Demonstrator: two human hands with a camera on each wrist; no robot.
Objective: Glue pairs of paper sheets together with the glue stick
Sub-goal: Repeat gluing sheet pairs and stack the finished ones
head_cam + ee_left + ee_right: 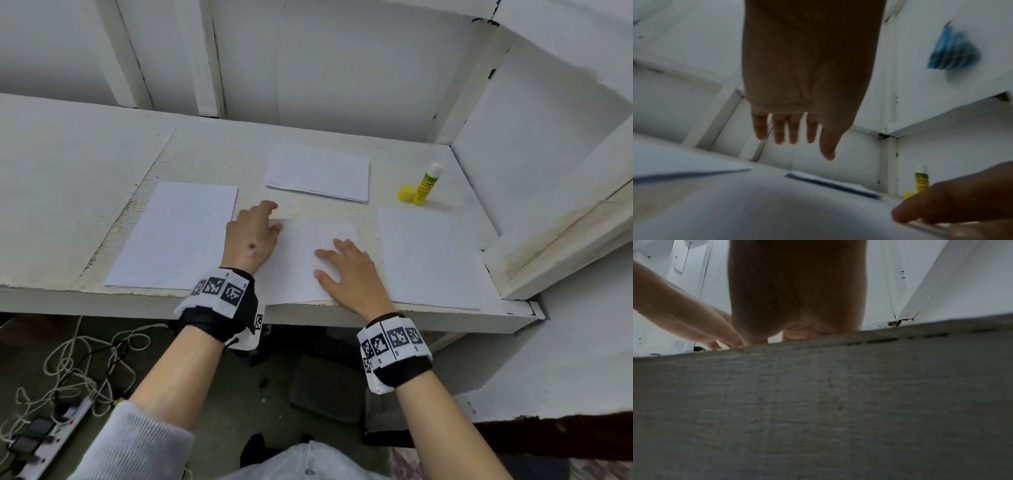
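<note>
Right hand (349, 274) lies flat, fingers straight and spread, palm down on the middle sheet (305, 260) at the near edge of the table (85, 164); nothing gripped. Left hand (251, 236) sits at the sheet's 10 o'clock corner, fingers extended and relaxed, holding nothing. Paper stacks lie at 9 o'clock (178, 236), 12 o'clock (318, 171) and 3 o'clock (424, 257) of the sheet. Glue stick (428, 185) stands upright at 2 o'clock, uncapped, yellow cap (406, 193) just beside it.

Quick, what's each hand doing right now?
Left hand: open, holding nothing.
Right hand: open, flat on the middle sheet.
</note>
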